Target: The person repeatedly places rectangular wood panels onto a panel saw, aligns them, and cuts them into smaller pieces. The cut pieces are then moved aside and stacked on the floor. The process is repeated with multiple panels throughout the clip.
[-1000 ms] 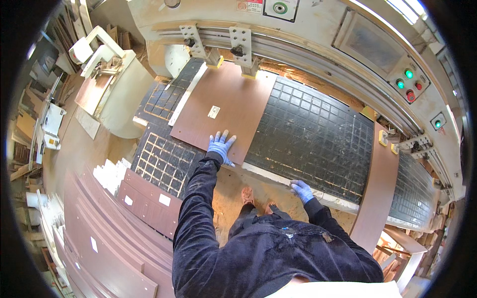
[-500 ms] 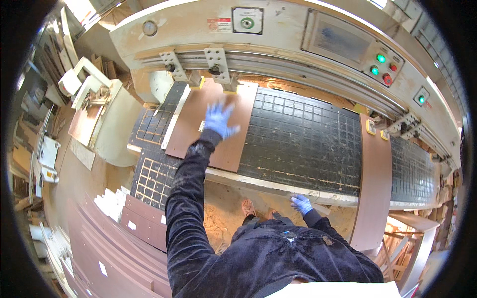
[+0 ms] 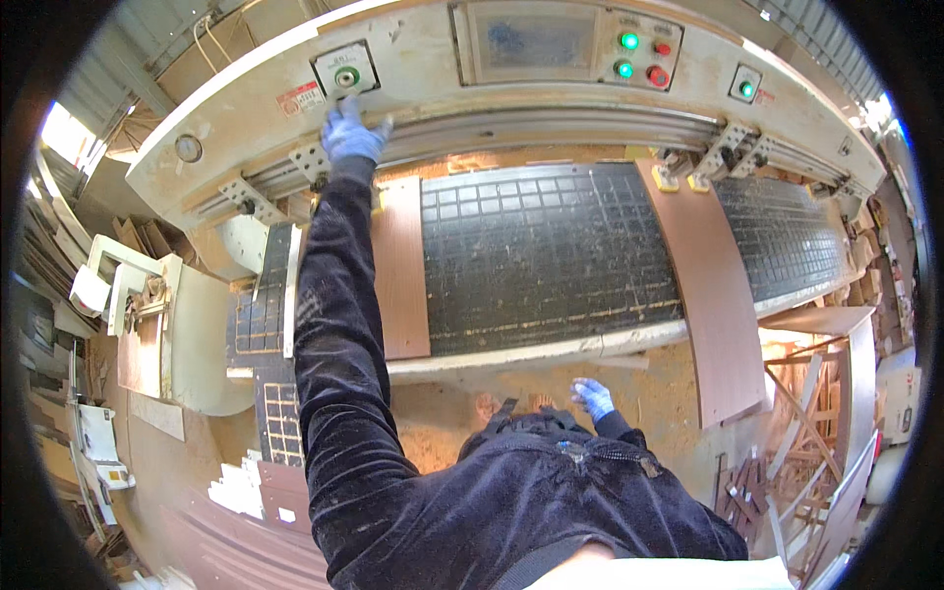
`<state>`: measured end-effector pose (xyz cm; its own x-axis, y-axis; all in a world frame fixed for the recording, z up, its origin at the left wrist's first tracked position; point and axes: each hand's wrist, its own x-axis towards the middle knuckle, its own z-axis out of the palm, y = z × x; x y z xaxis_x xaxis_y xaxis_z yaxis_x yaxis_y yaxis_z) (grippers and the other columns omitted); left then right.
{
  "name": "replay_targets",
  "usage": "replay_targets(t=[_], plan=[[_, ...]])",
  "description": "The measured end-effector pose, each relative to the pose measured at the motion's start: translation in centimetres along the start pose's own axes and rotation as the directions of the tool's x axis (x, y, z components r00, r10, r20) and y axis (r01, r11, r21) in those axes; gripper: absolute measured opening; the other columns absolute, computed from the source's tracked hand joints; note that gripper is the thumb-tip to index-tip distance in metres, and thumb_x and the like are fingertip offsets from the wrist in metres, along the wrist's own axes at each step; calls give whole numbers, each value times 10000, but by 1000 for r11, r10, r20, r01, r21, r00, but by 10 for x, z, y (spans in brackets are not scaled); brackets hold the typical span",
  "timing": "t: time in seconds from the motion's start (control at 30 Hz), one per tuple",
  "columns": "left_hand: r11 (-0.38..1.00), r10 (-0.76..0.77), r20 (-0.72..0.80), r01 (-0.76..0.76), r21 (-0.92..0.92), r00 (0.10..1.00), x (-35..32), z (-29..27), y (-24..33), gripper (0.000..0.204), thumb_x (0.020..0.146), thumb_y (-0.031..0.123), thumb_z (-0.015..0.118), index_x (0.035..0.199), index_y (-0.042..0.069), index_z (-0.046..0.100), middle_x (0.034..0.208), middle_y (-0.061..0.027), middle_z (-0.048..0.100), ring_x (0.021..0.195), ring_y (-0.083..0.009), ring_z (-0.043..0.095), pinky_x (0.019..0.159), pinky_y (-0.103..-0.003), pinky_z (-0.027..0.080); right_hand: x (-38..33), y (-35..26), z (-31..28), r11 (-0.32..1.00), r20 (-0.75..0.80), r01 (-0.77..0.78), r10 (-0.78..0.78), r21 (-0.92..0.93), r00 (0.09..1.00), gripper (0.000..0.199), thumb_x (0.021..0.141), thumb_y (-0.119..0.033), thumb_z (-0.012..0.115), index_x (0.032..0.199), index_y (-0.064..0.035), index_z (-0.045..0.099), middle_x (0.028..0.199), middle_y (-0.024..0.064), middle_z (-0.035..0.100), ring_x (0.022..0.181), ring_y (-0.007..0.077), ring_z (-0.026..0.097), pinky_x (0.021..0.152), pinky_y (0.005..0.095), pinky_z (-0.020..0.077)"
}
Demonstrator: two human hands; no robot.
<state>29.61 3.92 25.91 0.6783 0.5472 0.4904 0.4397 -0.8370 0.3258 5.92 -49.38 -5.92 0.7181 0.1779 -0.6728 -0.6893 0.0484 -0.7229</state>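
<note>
Both hands wear blue gloves: the left hand (image 3: 352, 133) at about eleven o'clock, the right hand (image 3: 593, 397) near five o'clock. The sleeves and jacket are dark, velvety navy-black fabric, flecked with pale dust, with a zip at the chest.

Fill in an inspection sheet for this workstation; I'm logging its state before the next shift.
Surface: black gridded machine bed, dusty.
Job's things: brown panel lies on the bed beside the left sleeve; a second brown panel lies across the bed at right.
Clutter: sawdust on the floor; wood offcuts at lower right.
Hands: left hand, blue-gloved, reaches up to the green button box; right hand, blue-gloved, hangs low by the bed edge, holding nothing.
Cables: wires above the machine, upper left.
Surroundings: control panel with green and red lights; stacked boards at left.
</note>
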Motion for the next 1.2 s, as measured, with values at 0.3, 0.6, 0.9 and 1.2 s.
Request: replay_targets(t=[0.3, 0.6, 0.9, 1.2], plan=[[904, 425, 600, -348, -247, 678, -355, 112, -31, 687, 717, 472, 667, 1312, 201, 456, 1453, -170, 282, 1337, -408, 232, 1097, -537, 156, 4, -2, 9, 990, 94, 56, -44, -132, 995, 257, 844, -202, 651, 1080, -101, 638, 905, -10, 643, 716, 91, 579, 636, 254, 471], [949, 208, 741, -316, 5, 638, -464, 92, -18, 890, 693, 489, 689, 1429, 192, 285, 1505, -180, 143, 1374, -402, 133, 1111, -527, 99, 21, 7, -20, 918, 180, 224, -172, -328, 969, 314, 831, -192, 655, 1089, -16, 625, 958, 66, 660, 890, 144, 586, 776, 293, 478], [935, 7, 777, -280, 219, 630, -468, 96, 6, 1024, 666, 536, 712, 1460, 168, 181, 1508, -210, 109, 1367, -433, 127, 1120, -478, 154, 5, 12, -64, 940, 140, 185, -150, -286, 979, 321, 800, -229, 659, 1054, -32, 651, 1011, 120, 669, 962, 212, 610, 857, 321, 460], [922, -26, 765, -281, 267, 643, -471, 113, 18, 1093, 648, 578, 728, 1469, 170, 133, 1499, -235, 112, 1364, -427, 164, 1123, -468, 184, 5, 78, -124, 987, -139, 157, -152, 24, 979, 251, 778, -196, 687, 994, -69, 668, 800, 40, 647, 662, 130, 569, 584, 305, 462]])
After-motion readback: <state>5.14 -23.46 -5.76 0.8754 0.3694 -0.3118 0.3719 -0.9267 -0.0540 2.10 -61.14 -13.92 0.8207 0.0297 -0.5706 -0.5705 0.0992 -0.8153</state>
